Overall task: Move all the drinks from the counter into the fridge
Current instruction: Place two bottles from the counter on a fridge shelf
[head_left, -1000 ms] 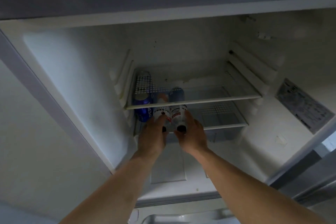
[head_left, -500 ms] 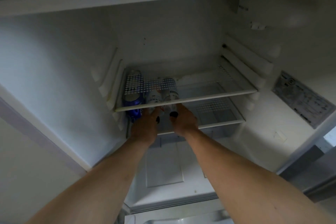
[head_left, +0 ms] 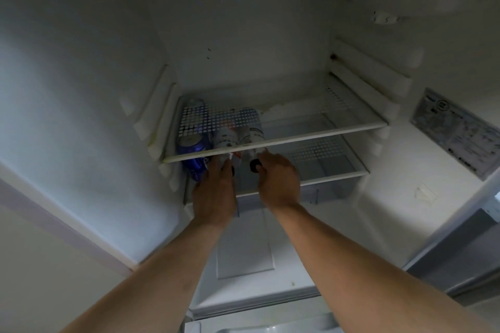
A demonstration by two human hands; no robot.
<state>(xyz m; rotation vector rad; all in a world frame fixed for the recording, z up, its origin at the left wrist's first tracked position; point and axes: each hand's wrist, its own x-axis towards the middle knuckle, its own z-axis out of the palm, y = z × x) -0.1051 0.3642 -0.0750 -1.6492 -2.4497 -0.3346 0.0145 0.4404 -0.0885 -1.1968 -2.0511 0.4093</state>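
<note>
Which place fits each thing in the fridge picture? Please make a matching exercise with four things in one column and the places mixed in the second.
Things:
1. blue drink can
2. white bottle with black cap in the left hand
3. white bottle with black cap in the right hand
4. grey information sticker

Places:
A. on the fridge's right inner wall
B. right one of the two bottles
C. leftmost, by the left wall
D. between the can and the other bottle

Pairs: 1-C, 2-D, 3-B, 4-A

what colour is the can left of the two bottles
Blue can with a silver top, seen in the head view.
</note>
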